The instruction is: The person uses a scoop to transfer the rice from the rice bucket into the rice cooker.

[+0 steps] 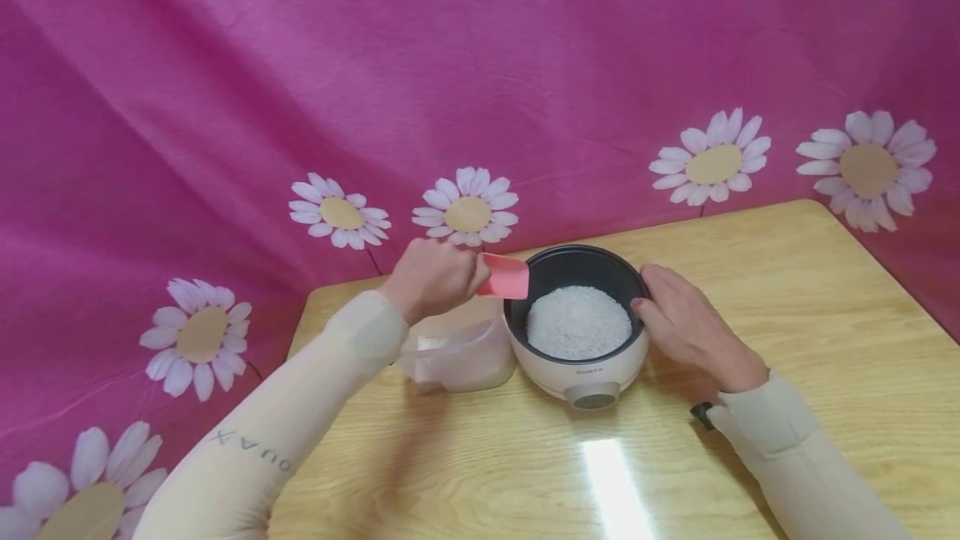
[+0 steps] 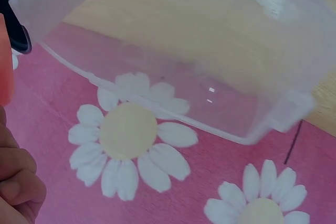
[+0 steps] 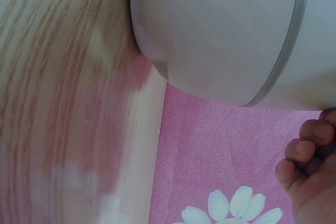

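The left hand [image 1: 435, 277] grips a pink, flat-edged plastic scoop [image 1: 507, 277], likely light, stiff, best held behind its blade; between both hands, the right hand [image 1: 692, 325] holds a round, white, probably heavy cooker [image 1: 542, 367] by its rim.

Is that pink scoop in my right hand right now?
No, your left hand grips the pink scoop, while your right hand touches the side of the rice cooker.
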`<control>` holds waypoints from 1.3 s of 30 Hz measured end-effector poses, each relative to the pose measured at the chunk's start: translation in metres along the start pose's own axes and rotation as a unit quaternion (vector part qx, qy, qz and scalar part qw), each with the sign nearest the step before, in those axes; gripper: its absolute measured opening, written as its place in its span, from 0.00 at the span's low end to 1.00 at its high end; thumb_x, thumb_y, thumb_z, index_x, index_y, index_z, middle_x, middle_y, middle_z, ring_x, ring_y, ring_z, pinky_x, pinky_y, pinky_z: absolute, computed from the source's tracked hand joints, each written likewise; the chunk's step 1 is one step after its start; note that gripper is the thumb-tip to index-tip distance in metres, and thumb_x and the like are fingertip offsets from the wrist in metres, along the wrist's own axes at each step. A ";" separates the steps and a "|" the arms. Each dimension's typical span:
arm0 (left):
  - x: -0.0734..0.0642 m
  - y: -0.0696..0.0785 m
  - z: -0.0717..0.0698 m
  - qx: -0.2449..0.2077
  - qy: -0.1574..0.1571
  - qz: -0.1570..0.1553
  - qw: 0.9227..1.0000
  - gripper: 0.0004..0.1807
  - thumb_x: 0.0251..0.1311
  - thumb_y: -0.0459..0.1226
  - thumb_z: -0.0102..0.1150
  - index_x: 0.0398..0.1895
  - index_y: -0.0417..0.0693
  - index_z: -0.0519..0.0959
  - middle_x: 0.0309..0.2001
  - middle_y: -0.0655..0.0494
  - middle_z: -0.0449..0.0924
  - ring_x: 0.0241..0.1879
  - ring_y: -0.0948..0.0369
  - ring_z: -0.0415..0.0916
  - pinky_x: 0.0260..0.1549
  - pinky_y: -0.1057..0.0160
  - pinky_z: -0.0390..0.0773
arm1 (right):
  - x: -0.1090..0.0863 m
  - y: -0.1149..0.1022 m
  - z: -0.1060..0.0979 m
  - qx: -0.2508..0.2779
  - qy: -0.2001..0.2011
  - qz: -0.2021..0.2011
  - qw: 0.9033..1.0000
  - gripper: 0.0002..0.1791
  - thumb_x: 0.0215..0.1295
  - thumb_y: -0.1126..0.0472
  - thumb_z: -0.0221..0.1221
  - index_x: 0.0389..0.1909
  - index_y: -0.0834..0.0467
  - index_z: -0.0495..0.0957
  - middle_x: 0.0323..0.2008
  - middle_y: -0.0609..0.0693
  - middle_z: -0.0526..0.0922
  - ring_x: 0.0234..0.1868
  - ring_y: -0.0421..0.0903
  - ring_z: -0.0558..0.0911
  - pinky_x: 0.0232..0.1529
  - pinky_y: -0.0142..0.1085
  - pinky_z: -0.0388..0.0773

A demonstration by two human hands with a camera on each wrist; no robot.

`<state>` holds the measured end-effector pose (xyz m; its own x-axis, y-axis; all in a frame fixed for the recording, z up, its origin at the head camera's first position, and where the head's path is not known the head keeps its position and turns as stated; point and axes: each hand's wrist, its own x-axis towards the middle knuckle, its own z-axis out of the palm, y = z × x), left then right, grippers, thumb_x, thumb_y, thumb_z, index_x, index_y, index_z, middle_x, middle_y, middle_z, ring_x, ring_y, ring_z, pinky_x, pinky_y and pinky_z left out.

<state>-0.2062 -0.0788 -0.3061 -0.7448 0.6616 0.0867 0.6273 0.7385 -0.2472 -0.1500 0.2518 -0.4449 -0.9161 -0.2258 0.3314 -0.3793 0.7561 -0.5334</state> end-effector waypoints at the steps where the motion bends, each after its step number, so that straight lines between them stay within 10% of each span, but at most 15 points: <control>1: -0.002 -0.002 0.000 -0.004 -0.005 -0.005 1.000 0.22 0.71 0.45 0.48 0.15 0.52 0.69 0.14 0.60 0.62 0.14 0.61 0.63 0.17 0.65 0.65 | 0.000 0.000 0.000 0.001 -0.001 0.002 1.000 0.03 0.71 0.61 0.49 0.40 0.57 0.67 0.31 0.50 0.67 0.35 0.45 0.68 0.37 0.37 0.66; 39: -0.062 -0.044 0.023 -0.023 0.000 -0.071 0.997 0.23 0.67 0.41 0.47 0.11 0.56 0.58 0.13 0.63 0.51 0.15 0.62 0.53 0.14 0.63 0.53 | -0.001 -0.003 -0.002 0.003 0.006 -0.014 1.000 0.03 0.71 0.62 0.49 0.40 0.57 0.68 0.30 0.49 0.66 0.35 0.43 0.68 0.36 0.36 0.66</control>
<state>-0.1923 -0.1552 -0.3225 -0.8269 0.5498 0.1183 0.5251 0.8302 -0.1873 -0.1473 0.2509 -0.4420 -0.9037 -0.2389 0.3554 -0.4051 0.7462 -0.5283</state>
